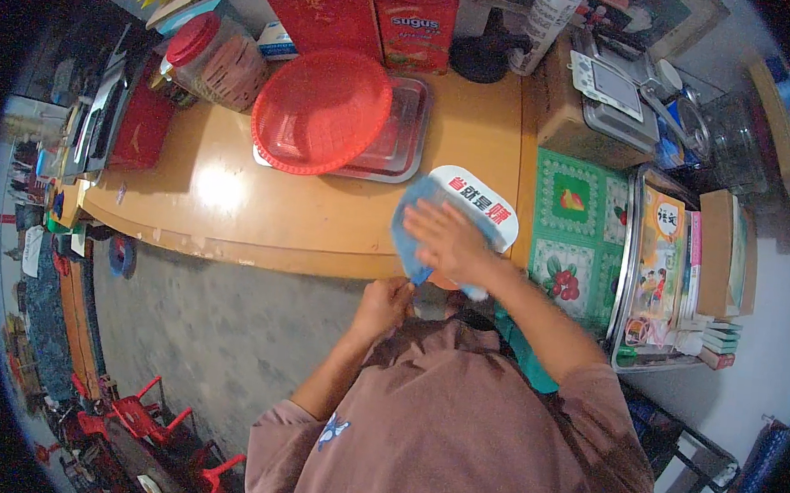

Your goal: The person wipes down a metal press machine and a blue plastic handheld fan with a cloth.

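Observation:
A white rounded hand fan [497, 224] with red and black print rests on the wooden table near its front edge. Over much of it lies a blue cloth [403, 238]. My right hand [450, 241] presses flat on this cloth, fingers stretched out and slightly blurred. Just off the table edge, my left hand [383, 308] is closed in a pinch on a narrow blue piece at the fan's lower left, which looks like its handle. Part of the fan's face is hidden under the cloth and my right hand.
Behind stand a red plastic basket [322, 113] on a lidded tray [409, 138], a red-lidded jar [216, 60] and red boxes [417, 19]. To the right are a green patterned cloth [568, 199], a metal tray [627, 263] of books and a cardboard box [560, 111]. Red chairs [141, 412] stand lower left.

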Demonstrator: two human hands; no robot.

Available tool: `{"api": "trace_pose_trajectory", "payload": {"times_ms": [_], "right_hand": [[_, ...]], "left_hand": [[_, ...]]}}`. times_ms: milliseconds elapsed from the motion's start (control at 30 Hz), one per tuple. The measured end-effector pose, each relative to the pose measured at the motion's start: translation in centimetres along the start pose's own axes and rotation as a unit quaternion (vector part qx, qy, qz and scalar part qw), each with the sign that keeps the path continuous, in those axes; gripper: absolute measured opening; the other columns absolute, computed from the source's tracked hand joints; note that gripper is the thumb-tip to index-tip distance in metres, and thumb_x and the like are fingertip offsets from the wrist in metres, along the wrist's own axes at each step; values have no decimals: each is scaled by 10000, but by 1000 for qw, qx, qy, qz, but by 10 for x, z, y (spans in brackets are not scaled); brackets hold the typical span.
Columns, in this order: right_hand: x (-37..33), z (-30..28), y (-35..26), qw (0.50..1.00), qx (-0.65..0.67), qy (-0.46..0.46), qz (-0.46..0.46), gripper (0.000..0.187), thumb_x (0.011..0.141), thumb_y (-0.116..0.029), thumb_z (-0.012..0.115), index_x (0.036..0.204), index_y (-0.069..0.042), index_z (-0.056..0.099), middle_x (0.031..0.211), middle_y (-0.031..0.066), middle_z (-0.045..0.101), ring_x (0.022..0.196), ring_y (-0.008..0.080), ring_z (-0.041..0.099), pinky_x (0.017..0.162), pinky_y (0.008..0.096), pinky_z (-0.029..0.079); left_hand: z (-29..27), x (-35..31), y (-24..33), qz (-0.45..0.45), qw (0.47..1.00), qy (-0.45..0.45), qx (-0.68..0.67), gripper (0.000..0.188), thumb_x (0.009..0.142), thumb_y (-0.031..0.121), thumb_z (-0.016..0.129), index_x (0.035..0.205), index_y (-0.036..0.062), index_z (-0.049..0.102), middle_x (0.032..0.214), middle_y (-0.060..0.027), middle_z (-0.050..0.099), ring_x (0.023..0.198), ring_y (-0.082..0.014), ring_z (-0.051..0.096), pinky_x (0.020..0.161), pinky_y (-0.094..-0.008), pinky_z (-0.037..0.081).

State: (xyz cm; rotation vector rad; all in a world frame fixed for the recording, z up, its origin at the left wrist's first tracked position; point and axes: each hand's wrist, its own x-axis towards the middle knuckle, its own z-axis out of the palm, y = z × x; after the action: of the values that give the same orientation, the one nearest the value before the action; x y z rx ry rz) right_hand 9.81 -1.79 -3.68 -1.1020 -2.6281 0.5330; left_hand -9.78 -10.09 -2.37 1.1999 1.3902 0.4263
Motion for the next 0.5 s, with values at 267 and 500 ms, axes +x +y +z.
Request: {"api": "trace_pose_trajectory", "payload": {"times_ms": [267,500], "right_hand": [[-8,-22,24,981,-62,87,164,637,882,-348,551,1412,-33,392,1520,128,305,1424,303,229,1153,483,169],[-42,4,-46,991,-21,71,107,547,874,-240,567,1361,-16,455,1476,147,373,1395,313,295,1135,486,213]], "left_hand": [[6,2,-12,9,999,36,-3,243,942,182,550,863,-24,649,593,-89,609,459,-152,535,469,-328,442],[6,6,-19,52,998,22,14,211,931,158,553,876,-22,647,633,-116,643,525,-190,606,531,-353,478]]}}
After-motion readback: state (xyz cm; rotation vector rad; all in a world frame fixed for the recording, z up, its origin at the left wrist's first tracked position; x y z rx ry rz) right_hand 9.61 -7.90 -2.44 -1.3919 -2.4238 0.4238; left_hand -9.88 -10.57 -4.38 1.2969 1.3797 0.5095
